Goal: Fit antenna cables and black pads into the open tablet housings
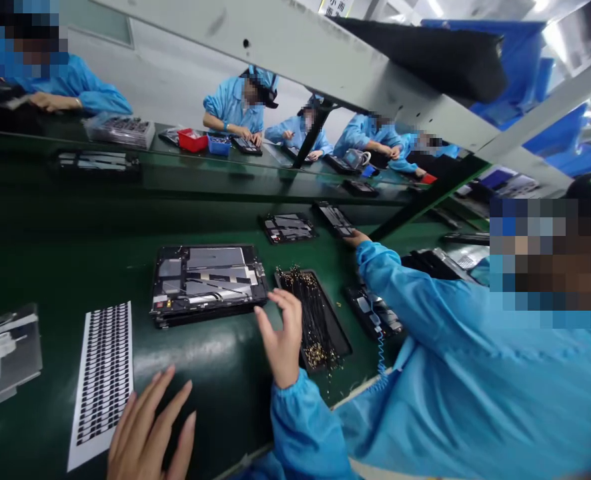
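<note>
A: Left hand [150, 433] fanned wide over the green bench [220, 393], and the white sheet with rows of black pieces [105, 373] is just to its left
B: Right hand [283, 337] spread too, thumb apart! The stack of opened tablet housings [208, 283] sits just ahead-left of its fingertips, the tray of thin black cables [337, 327] beside it on the right

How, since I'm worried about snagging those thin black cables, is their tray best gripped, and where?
Probably pinch the long right wall of the tray, towards its near corner, coming from the right: the inside is bare along there, while the cables lie along the left and some ends overhang the near edge.
</note>
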The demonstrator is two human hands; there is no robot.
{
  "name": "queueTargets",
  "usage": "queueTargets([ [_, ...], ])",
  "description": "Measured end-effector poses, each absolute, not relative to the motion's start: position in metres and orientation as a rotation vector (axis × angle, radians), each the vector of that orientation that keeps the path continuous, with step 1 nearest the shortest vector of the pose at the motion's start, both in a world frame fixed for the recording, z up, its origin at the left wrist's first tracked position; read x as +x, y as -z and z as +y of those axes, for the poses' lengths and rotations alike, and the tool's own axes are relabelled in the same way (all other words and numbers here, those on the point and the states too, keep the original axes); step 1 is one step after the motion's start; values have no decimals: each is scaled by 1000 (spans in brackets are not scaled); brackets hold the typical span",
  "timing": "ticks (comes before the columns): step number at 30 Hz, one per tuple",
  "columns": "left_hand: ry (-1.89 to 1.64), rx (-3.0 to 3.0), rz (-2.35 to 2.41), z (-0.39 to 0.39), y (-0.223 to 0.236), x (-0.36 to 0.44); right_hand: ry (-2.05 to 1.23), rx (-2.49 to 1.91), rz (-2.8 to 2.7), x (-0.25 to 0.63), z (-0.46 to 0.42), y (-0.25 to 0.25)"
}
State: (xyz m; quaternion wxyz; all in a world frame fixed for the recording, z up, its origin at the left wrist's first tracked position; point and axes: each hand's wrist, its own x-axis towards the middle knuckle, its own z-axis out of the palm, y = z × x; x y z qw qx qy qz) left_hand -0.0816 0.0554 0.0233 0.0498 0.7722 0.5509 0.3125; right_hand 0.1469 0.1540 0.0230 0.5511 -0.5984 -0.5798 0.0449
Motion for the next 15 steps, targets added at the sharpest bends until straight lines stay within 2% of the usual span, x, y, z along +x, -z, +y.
queueTargets([
  [8, -1126, 2104, 1938, 143, -30, -57, -232, -1386, -1512, 163, 181, -7],
  [15, -974, 1998, 1992, 154, -19, -69, -125, -1389, -1557, 162, 181, -5],
])
